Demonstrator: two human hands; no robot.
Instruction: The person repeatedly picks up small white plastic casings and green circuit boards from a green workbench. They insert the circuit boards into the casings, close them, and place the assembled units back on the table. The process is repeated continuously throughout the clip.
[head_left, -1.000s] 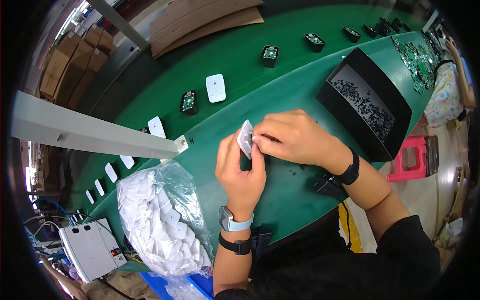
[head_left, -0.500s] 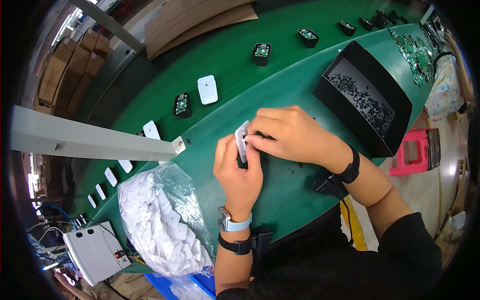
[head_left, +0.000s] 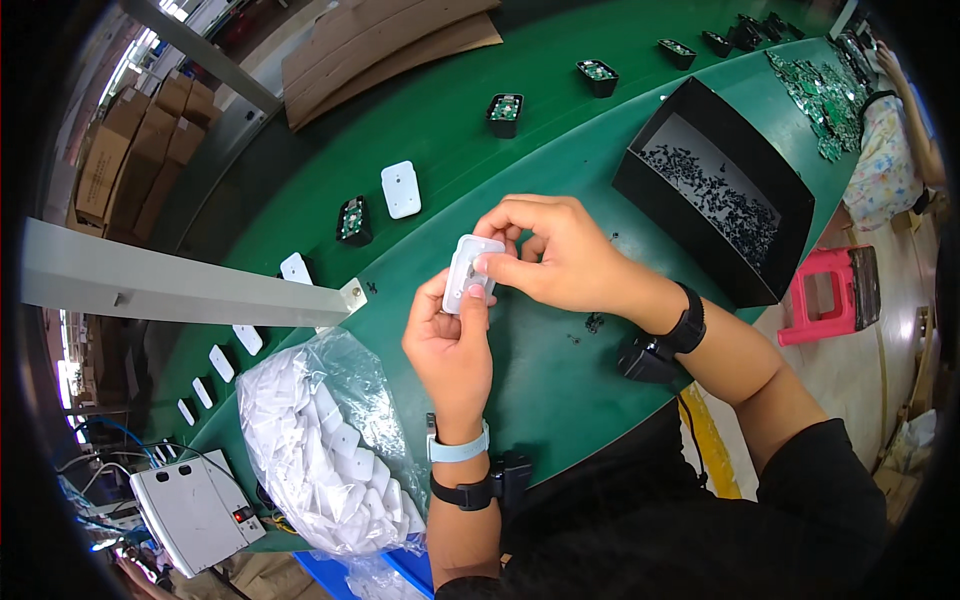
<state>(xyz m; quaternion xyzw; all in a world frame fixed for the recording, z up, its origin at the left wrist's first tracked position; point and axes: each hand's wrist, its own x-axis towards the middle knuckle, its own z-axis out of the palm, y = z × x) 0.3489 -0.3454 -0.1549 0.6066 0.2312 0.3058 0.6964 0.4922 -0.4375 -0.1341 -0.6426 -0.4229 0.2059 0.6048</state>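
Both of my hands hold a white plastic cover [head_left: 461, 284] over the green table, its broad face turned up toward me. My left hand [head_left: 450, 350] grips the lower end, thumb on the face and fingers behind. At the upper end, my right hand [head_left: 555, 245] pinches it, with the thumb lying across the face and the fingers curled at the far edge. Whether a small part sits under the right thumb is hidden. Left of my left forearm lies a clear plastic bag [head_left: 330, 440] full of similar white covers.
A black box [head_left: 690, 190] of small black screws stands at right; loose screws [head_left: 594, 323] lie near my right wrist. Beyond the table edge, the green belt [head_left: 440, 125] carries black housings with circuit boards [head_left: 353, 221] and white-topped pieces [head_left: 401, 190]. A metal post [head_left: 200, 280] juts in from the left.
The white cover has turned from nearly edge-on to face-up. Both hands have shifted slightly left with it, and the right thumb now lies on its face. The whole view has shifted a little.
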